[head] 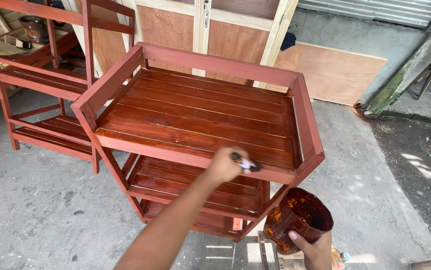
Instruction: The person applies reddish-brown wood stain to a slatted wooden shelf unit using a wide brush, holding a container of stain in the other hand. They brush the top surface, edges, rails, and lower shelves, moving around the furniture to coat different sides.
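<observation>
Currently, a small brush [247, 163] is being gripped in the left hand [224, 166], just below the centre of the frame, with the fingers closed tight around its handle. The bristle end is being pressed against the front rail of the top tray of a red-brown slatted wooden shelf unit [195, 117], which fills the middle of the frame. A stained, dark pot [298, 218] is being held at the lower right by the right hand [315, 250], the fingers being curled about its base; its contents cannot be made out beyond a dark interior.

The slats of the top tray are showing a glossy, wet-looking sheen, while the side rails are appearing duller. Two lower tiers are being seen beneath the tray.

It is judged that the coating is best being laid along the grain in long, even strokes, with the brush kept lightly loaded so that runs are not being left on the rail's lower edge. The pot is best being kept level and close to the work, so drips are not being shed on the concrete floor [35, 210].

A second, similar shelf unit [40, 80] is standing at the upper left, and plywood panels [333, 72] are leaning against the wall at the upper right.
</observation>
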Available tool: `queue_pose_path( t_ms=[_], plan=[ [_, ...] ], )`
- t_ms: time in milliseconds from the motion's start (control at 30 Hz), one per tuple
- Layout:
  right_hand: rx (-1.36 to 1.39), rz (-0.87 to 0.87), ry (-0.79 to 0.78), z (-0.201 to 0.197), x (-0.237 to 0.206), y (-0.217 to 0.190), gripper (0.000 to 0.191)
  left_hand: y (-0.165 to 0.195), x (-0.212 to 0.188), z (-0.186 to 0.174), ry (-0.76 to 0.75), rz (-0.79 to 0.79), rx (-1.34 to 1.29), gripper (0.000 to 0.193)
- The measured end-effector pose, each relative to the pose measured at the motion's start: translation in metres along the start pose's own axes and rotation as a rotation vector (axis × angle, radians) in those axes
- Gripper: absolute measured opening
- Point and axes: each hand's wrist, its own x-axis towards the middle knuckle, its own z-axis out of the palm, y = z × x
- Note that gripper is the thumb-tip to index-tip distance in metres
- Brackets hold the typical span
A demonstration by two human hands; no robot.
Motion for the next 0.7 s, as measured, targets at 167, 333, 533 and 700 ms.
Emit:
queue_pose_path(
  t_ms=[167, 333, 533, 700],
  plan=[
    [0.045, -0.037, -0.095, 0.034, 0.01, -0.004, 0.087, -0.066, -0.006, -0.091, 0.162, -0.131, -0.009, 0.017],
    [0.137, -0.04, -0.121, 0.065, 0.021, 0.01, 0.088, -0.111, -0.026, -0.204, 0.237, -0.219, 0.034, 0.026],
    [0.117, -0.017, -0.104, 0.071, 0.016, 0.027, 0.088, -0.138, -0.052, -0.269, 0.175, -0.213, -0.011, 0.023],
    [0.107, 0.049, -0.067, 0.081, 0.013, 0.023, 0.088, -0.126, -0.028, -0.229, 0.07, -0.157, -0.05, 0.026]
  ],
)
